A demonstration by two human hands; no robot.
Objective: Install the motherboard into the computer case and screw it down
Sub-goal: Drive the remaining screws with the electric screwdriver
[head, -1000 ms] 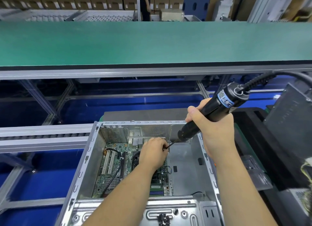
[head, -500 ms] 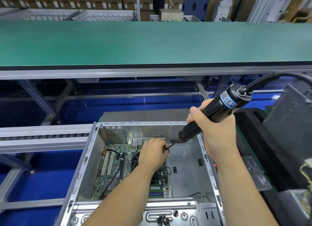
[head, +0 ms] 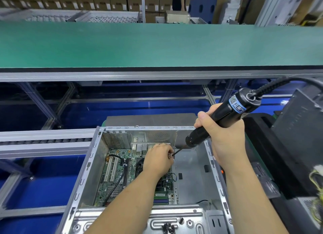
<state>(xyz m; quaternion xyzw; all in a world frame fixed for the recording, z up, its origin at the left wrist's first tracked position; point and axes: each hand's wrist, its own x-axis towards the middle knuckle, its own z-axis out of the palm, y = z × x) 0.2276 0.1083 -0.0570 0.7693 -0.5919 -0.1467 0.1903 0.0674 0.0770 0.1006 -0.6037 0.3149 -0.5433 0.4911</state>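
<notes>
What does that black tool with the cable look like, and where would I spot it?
Start at the open metal computer case below the long green conveyor belt. Above its right rim, the right hand grips a black electric screwdriver, tilted down into the case, its thin bit meeting the left hand's fingers. Nothing else nearby has its blue-and-white label and thick black cable.

The computer case (head: 90,163) is bare silver metal, lying open side up. The green motherboard (head: 113,177) lies flat on its floor against the case's left wall, white slots upright, black cables across it, its right part hidden behind a forearm.
</notes>
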